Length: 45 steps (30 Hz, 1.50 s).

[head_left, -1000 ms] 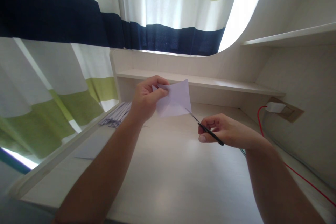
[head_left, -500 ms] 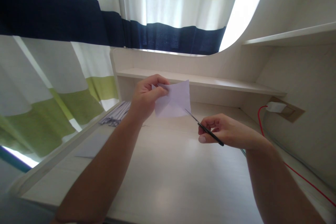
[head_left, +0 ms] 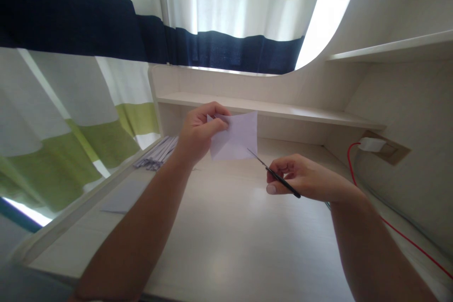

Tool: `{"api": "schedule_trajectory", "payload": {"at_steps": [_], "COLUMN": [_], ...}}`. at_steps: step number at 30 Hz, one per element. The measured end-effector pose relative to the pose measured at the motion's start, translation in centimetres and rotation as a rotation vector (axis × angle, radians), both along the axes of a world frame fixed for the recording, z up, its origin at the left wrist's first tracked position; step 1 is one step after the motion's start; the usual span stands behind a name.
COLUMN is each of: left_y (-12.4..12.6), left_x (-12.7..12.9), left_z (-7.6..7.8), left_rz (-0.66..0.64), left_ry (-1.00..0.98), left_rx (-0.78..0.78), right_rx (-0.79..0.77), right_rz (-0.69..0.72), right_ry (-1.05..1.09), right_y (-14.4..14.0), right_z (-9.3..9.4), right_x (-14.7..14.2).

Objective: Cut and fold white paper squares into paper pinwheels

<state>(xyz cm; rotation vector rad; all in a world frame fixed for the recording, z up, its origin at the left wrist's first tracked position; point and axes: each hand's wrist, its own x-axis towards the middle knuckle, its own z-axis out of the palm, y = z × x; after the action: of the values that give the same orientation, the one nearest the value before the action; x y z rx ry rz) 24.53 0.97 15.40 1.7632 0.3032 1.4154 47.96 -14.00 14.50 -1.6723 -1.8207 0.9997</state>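
The paper (head_left: 236, 138) is up in the air above the surface (head_left: 226, 226), pinched at its upper left corner by our left hand (head_left: 198, 134). Our right hand (head_left: 300, 180) is closed around the scissors (head_left: 274, 173), whose tips meet the paper's lower right edge. We would keep the sheet taut and feed it squarely into the blades. Cut strips (head_left: 157, 153) lie to the left, a red cable (head_left: 354, 165) to the right.

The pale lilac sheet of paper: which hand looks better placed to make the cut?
The right hand, probably: it grips the black-handled scissors, blade tips at the sheet's lower edge. The left hand only pinches its corner.
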Motion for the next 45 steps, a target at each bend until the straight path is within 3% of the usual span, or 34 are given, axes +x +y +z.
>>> {"api": "schedule_trajectory", "payload": {"at_steps": [22, 35, 45], "left_y": [0.3, -1.3, -1.0], "left_x": [0.1, 1.4, 1.3], "left_z": [-0.2, -0.4, -0.5], "left_rz": [-0.046, -0.055, -0.056], "left_ry": [-0.098, -0.028, -0.026], "left_rx": [-0.089, -0.052, -0.043], "right_rx": [0.048, 0.048, 0.048], "right_rz": [-0.079, -0.034, -0.091], "right_ry": [0.017, 0.059, 0.011], "right_y": [-0.1, 0.0, -0.1], "right_z": [-0.1, -0.6, -0.2], "right_x": [0.2, 0.5, 0.5]}}
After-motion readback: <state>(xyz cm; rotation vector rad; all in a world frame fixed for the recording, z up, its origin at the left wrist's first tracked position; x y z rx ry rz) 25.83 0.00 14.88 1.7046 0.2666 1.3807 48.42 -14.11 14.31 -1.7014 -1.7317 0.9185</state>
